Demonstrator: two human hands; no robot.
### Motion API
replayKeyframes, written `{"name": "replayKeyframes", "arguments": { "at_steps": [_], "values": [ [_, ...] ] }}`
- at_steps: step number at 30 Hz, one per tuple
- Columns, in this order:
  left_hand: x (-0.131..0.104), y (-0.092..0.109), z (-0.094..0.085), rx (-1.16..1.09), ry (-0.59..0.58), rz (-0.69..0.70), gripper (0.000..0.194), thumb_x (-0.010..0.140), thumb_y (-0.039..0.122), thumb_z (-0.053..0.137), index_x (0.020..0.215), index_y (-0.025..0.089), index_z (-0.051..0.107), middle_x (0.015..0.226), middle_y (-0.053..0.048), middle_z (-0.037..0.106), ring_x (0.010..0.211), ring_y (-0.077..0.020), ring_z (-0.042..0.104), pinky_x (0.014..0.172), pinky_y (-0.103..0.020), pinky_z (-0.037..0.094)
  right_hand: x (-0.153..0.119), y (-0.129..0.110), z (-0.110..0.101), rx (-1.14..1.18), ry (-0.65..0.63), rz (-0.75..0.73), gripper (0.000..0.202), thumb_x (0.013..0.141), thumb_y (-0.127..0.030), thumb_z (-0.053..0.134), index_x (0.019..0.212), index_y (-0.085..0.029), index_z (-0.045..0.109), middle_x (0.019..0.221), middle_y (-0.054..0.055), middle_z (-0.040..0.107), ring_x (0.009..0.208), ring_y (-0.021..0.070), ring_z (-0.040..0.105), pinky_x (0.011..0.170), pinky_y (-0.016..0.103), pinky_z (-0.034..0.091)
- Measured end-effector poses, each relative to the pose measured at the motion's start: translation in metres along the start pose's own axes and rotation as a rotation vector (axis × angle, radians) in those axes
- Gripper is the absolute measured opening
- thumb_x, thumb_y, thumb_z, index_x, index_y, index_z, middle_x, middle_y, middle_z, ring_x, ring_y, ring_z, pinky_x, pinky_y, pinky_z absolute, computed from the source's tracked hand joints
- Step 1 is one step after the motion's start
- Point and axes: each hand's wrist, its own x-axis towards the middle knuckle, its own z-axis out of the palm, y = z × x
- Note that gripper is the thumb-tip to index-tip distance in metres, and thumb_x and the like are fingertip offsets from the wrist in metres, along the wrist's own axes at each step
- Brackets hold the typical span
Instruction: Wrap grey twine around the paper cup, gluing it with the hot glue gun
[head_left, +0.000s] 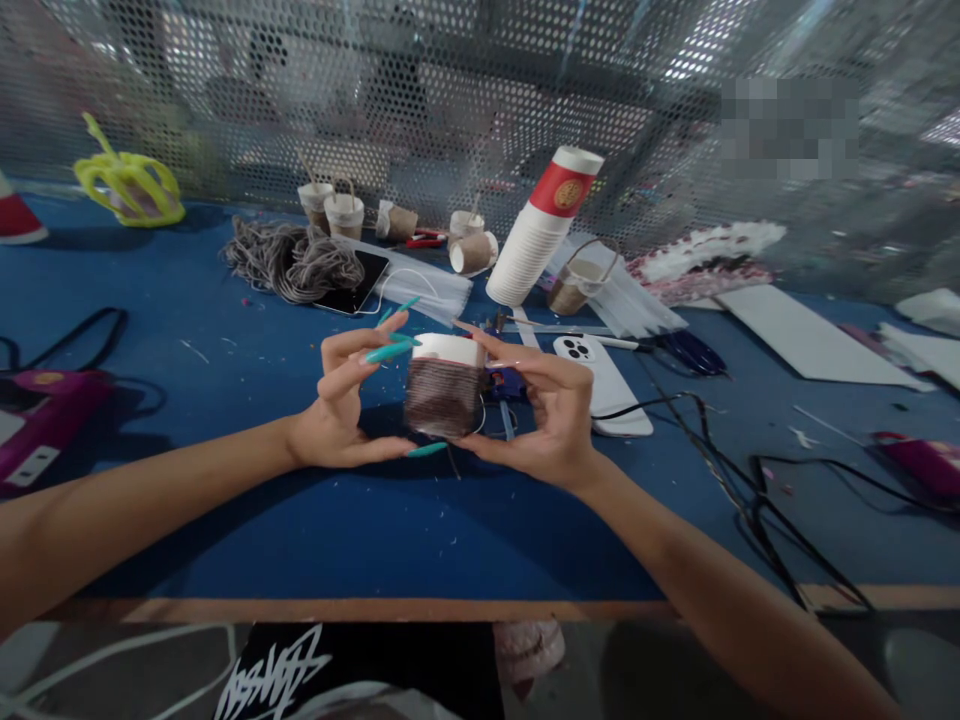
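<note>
A small paper cup (444, 395) wound with brown cord is held between my two hands, just above the blue table. Its white rim faces up, and the cord covers the wall below. My left hand (349, 400), with long turquoise nails, grips the cup from the left, thumb at its base and fingertips at its rim. My right hand (544, 405) pinches it from the right, with the thumb low and the fingers at the top. Behind the right hand lies a small dark blue object (506, 384), partly hidden. A white phone (611, 390) lies just right of that hand.
A skein of grey cord (292, 262) lies partly on a dark tablet (358, 283). Stacked paper cups (529, 245) lean behind my hands, near several cord-wrapped cups (345, 215). Purple glue guns (52, 420) lie at both sides. Black cables (750, 490) cross the right.
</note>
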Motion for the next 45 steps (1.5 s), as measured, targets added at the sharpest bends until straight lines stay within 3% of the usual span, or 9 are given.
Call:
{"name": "replayKeyframes", "arguments": {
  "at_steps": [3,6,12,16,20,28,32,38,45],
  "values": [
    [0.005,0.001,0.0,0.049,0.025,0.046,0.112,0.065,0.048,0.09,0.153,0.038,0.021,0.14,-0.009,0.036,0.134,-0.0307,0.047,0.117,-0.068,0.04,0.003,-0.002,0.0,-0.08,-0.02,-0.034,0.088,0.062,-0.016,0.091,0.134,-0.031,0.042,0.137,0.012,0.063,0.128,0.0329,0.062,0.105,0.057,0.054],
    [0.005,0.001,0.002,0.04,-0.032,-0.054,0.116,0.061,0.051,0.091,0.152,0.042,0.02,0.145,-0.012,0.037,0.136,-0.0343,0.047,0.113,-0.067,0.044,0.004,-0.006,0.001,-0.164,-0.06,-0.065,0.084,0.065,-0.014,0.089,0.133,-0.031,0.043,0.138,0.014,0.064,0.129,0.0321,0.061,0.102,0.055,0.056],
    [0.0,0.003,0.004,-0.07,-0.121,-0.182,0.109,0.07,0.035,0.088,0.153,0.038,0.017,0.133,-0.012,0.053,0.129,-0.031,0.056,0.1,-0.054,0.058,0.003,-0.012,0.001,-0.239,-0.148,-0.125,0.09,0.068,-0.01,0.085,0.137,-0.037,0.034,0.15,0.011,0.055,0.133,0.0323,0.058,0.104,0.06,0.053],
    [0.001,0.007,0.002,-0.143,-0.093,-0.204,0.106,0.07,0.028,0.089,0.152,0.037,0.021,0.13,-0.011,0.052,0.13,-0.0303,0.056,0.094,-0.046,0.063,0.001,-0.003,-0.002,-0.211,-0.13,-0.093,0.092,0.069,-0.02,0.085,0.143,-0.032,0.032,0.156,0.015,0.047,0.143,0.0354,0.047,0.114,0.069,0.04],
    [0.001,0.007,0.002,-0.108,-0.106,-0.261,0.095,0.071,0.03,0.088,0.147,0.03,0.031,0.129,-0.012,0.049,0.13,-0.03,0.056,0.099,-0.048,0.061,0.0,0.004,-0.006,-0.172,-0.142,-0.083,0.09,0.072,-0.022,0.084,0.145,-0.034,0.033,0.155,0.012,0.049,0.143,0.0332,0.048,0.114,0.066,0.042],
    [0.005,0.002,0.003,0.138,0.085,0.053,0.102,0.066,0.037,0.091,0.147,0.032,0.03,0.13,-0.009,0.048,0.13,-0.0291,0.056,0.109,-0.056,0.054,0.006,-0.005,-0.01,-0.209,-0.186,-0.115,0.082,0.074,-0.015,0.083,0.14,-0.039,0.042,0.157,0.007,0.047,0.142,0.0315,0.05,0.112,0.061,0.047],
    [0.008,0.003,0.003,0.187,0.117,0.064,0.085,0.073,0.041,0.086,0.141,0.034,0.036,0.124,-0.005,0.049,0.119,-0.0262,0.065,0.099,-0.051,0.062,0.007,-0.006,-0.011,-0.217,-0.199,-0.123,0.085,0.071,-0.012,0.085,0.139,-0.043,0.044,0.157,0.005,0.046,0.141,0.0327,0.051,0.109,0.06,0.051],
    [0.008,0.002,0.003,0.104,0.086,0.156,0.089,0.067,0.027,0.091,0.14,0.025,0.039,0.124,-0.007,0.05,0.125,-0.0289,0.061,0.102,-0.048,0.061,0.007,-0.005,-0.011,-0.239,-0.186,-0.169,0.09,0.073,-0.017,0.085,0.147,-0.038,0.039,0.157,0.009,0.047,0.141,0.0331,0.05,0.112,0.061,0.048],
    [0.001,-0.003,0.004,0.172,0.091,0.095,0.076,0.073,0.037,0.086,0.133,0.042,0.039,0.114,0.001,0.055,0.118,-0.0238,0.063,0.096,-0.051,0.063,0.007,-0.008,-0.012,-0.223,-0.212,-0.167,0.084,0.073,-0.012,0.084,0.142,-0.038,0.044,0.161,0.008,0.04,0.144,0.0332,0.046,0.111,0.061,0.049]
  ]
}}
